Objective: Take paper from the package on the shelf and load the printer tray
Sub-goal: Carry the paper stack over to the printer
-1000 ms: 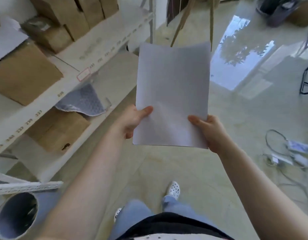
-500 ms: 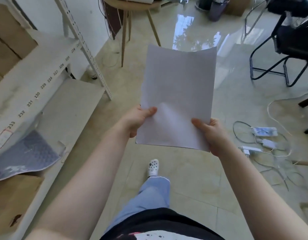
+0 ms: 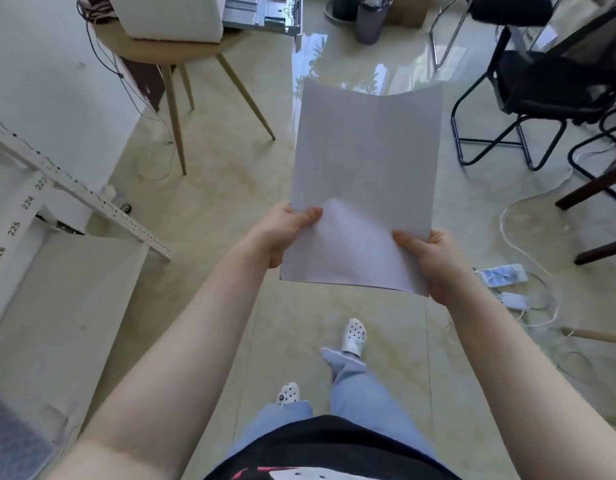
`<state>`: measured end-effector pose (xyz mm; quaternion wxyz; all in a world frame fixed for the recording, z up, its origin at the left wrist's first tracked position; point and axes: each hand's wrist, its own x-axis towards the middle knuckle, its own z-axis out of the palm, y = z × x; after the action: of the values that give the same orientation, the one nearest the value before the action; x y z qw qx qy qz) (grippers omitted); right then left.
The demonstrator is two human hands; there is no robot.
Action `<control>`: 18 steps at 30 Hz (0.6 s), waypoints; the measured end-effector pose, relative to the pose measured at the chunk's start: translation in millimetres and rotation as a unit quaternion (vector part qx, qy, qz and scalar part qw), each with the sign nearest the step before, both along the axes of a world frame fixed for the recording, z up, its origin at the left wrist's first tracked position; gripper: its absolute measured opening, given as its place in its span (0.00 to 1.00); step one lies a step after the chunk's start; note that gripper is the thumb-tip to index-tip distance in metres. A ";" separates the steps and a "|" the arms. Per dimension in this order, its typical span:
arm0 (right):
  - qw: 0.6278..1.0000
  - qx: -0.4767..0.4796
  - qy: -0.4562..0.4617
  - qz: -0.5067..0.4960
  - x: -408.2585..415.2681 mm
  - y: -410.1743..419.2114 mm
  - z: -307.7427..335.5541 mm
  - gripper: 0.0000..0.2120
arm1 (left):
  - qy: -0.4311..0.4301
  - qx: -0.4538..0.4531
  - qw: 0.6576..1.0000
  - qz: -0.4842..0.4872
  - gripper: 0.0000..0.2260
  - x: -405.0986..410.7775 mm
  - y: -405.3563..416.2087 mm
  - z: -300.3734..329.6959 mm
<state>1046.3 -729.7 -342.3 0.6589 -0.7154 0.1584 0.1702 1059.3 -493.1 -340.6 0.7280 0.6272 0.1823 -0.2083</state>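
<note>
A thin stack of white paper (image 3: pixel 365 168) is held out in front of me, above the floor, its far edge curling slightly. My left hand (image 3: pixel 282 230) pinches its lower left corner, thumb on top. My right hand (image 3: pixel 428 261) grips the lower right corner the same way. The white printer (image 3: pixel 168 19) sits on a round wooden table (image 3: pixel 171 51) at the top left, with its open grey tray (image 3: pixel 265 12) sticking out toward the right. The shelf (image 3: pixel 57 306) lies at the left edge. The paper package is out of view.
The table's wooden legs (image 3: pixel 175 116) splay over the tiled floor ahead. Black chairs (image 3: pixel 542 98) stand at the right. Cables and a power strip (image 3: pixel 504 275) lie on the floor to my right. A dark bin (image 3: pixel 370 19) stands past the table.
I have turned away from the shelf and walked forward; the boxes have left the view and the printer table has come in. Both hands keep the same hold on the paper.
</note>
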 end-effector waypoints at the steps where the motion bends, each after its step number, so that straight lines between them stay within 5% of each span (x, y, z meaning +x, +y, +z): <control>1: 1.000 0.001 -0.002 -0.003 21.1 -5.2 -2.9 0.04 | 0.000 0.004 1.000 0.000 0.05 21.7 -5.3 -1.9; 18: 0.999 0.045 0.005 -0.007 380.7 -112.4 2.6 0.03 | 0.013 0.031 0.999 0.007 0.08 379.0 -120.0 11.0</control>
<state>1427.0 -842.2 -339.6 0.6906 -0.6834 0.1589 0.1757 1438.4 -613.1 -329.5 0.7070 0.6457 0.2028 -0.2054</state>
